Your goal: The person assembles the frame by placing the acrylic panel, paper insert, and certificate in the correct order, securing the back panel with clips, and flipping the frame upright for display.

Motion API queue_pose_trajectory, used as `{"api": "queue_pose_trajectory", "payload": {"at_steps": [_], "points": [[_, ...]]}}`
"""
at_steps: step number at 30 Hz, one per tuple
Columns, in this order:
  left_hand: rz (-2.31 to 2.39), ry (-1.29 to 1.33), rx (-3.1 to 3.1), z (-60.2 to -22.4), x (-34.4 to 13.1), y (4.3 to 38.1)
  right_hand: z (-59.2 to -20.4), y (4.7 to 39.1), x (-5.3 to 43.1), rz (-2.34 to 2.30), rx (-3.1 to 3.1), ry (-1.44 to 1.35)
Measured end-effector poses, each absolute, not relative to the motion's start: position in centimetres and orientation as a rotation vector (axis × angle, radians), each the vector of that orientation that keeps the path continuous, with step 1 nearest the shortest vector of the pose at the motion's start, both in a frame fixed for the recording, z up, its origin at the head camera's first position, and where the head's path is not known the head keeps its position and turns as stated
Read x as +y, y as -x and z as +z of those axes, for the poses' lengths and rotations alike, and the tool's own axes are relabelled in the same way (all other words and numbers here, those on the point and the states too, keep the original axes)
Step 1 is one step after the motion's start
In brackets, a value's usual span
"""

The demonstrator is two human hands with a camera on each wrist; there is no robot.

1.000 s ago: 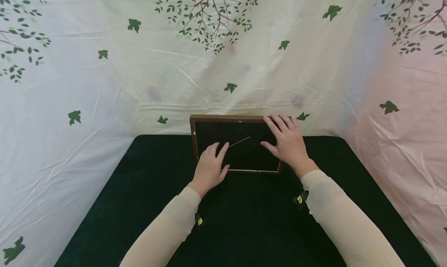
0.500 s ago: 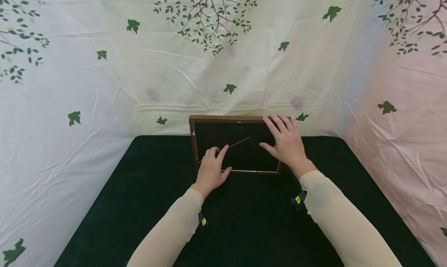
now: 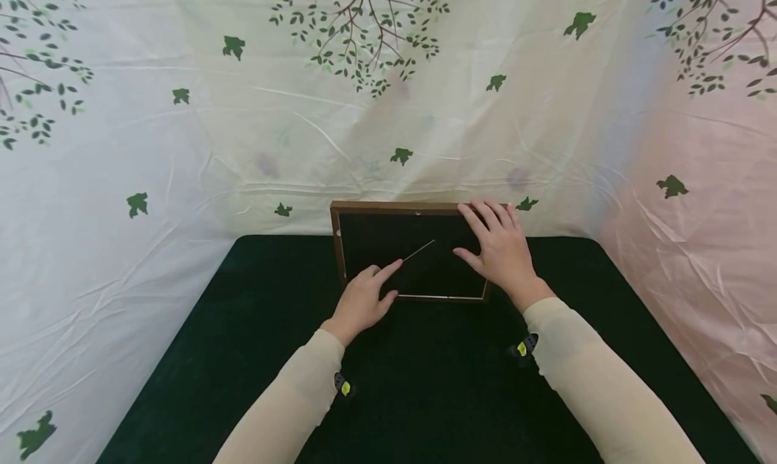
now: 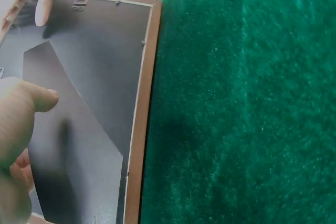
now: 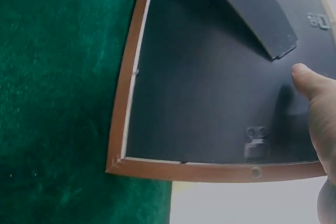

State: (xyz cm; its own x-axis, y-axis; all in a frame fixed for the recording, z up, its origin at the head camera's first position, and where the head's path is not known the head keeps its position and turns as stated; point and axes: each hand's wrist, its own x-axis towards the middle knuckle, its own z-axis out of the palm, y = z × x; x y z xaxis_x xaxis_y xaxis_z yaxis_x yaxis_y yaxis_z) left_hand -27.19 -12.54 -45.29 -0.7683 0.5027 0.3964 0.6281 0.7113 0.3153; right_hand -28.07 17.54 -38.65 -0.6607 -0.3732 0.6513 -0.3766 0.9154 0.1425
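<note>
A picture frame (image 3: 419, 276) with a brown wooden rim stands on its long edge, black back toward me. A flat black easel stand (image 4: 79, 129) lies slanted over that back; in the head view only its thin light edge shows. My right hand (image 3: 502, 251) grips the frame's top right corner, fingers over the upper rim and thumb on the back's side. My left hand (image 3: 362, 301) is at the lower left of the back. Its straight index finger touches the stand's edge, and its thumb (image 4: 44, 97) points over the stand. The other left fingers are partly hidden.
Dark green cloth covers the table (image 3: 425, 383) under the frame. A pale curtain (image 3: 291, 133) with printed leaves hangs close behind it, and a pink one (image 3: 698, 262) is at the right. Metal hangers (image 5: 256, 142) are fixed to the frame's back.
My left hand has shifted slightly, its index fingertip sliding down and right along the stand's edge while the other fingers draw in. The right hand and the frame stay put.
</note>
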Motion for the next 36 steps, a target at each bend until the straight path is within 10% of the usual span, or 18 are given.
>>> {"api": "queue_pose_trajectory", "payload": {"at_steps": [36], "points": [[-0.895,1.07,-2.538,-43.5,-14.9,25.3,-35.6,23.8,18.0,0.165,-2.122,-0.765]]}}
